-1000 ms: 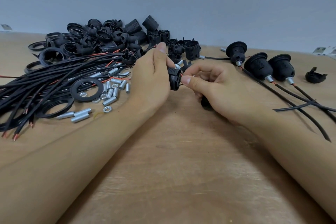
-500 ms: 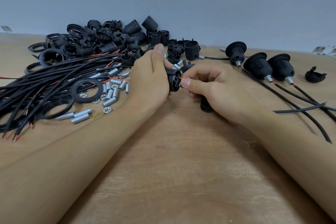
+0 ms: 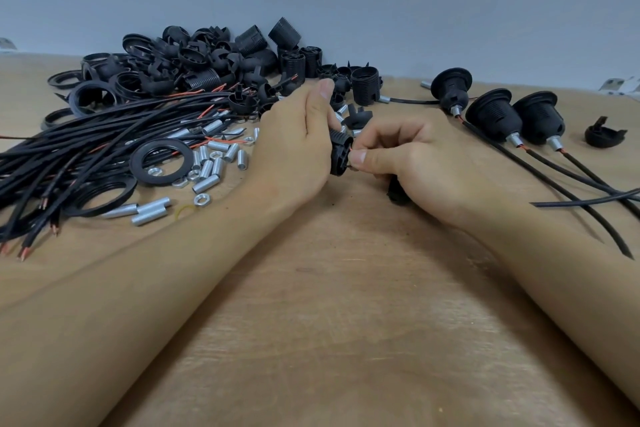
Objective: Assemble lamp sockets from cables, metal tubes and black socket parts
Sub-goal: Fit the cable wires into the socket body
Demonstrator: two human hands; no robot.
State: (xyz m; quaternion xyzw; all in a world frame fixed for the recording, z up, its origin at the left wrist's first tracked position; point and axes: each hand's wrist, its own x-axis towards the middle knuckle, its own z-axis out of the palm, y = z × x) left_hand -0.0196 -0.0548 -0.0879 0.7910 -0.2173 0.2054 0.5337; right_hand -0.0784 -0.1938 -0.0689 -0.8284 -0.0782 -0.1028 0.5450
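Hands (image 3: pixel 294 146) around ribbed black socket (image 3: pixel 338 156)

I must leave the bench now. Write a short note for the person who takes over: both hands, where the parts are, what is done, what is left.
Left hand grips a black socket part.
Right hand pinches a thin wire at that part's face; where the wire ends cannot be told.
Cables lie in a bundle on the left, metal tubes beside them, loose socket parts piled behind.
Done: three finished sockets with cables, on the right.
Left: finish the part in hand, then work through the pile.
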